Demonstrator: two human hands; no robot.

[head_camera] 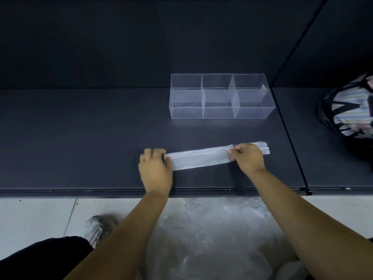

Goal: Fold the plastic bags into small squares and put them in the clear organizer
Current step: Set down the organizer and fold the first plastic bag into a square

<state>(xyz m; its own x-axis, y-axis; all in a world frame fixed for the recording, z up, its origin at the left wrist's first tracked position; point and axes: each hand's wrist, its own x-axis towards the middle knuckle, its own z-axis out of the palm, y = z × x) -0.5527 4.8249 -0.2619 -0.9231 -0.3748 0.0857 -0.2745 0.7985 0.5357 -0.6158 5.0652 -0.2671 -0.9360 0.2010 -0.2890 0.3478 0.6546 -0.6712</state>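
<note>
The grip of each hand is closed on the same plastic bag (199, 159). The left hand (155, 168) curls its fingers over the left end, and the right hand (249, 158) pinches it just short of the right end, whose tip sticks out past the knuckles. Both arms reach over a loose heap of plastic (212, 239) on the floor (40, 215) below the counter's near edge. The bag lies flat on the counter (80, 138) near that edge, folded into a long narrow strip. Its long axis runs left to right, with the right end slightly farther back. The next fold probably carries one end over the other along this axis, and either hand is placed to do it. Beyond the strip, towards the far edge and nearer the right hand, stands the organizer (220, 98), its compartments seemingly empty.
</note>
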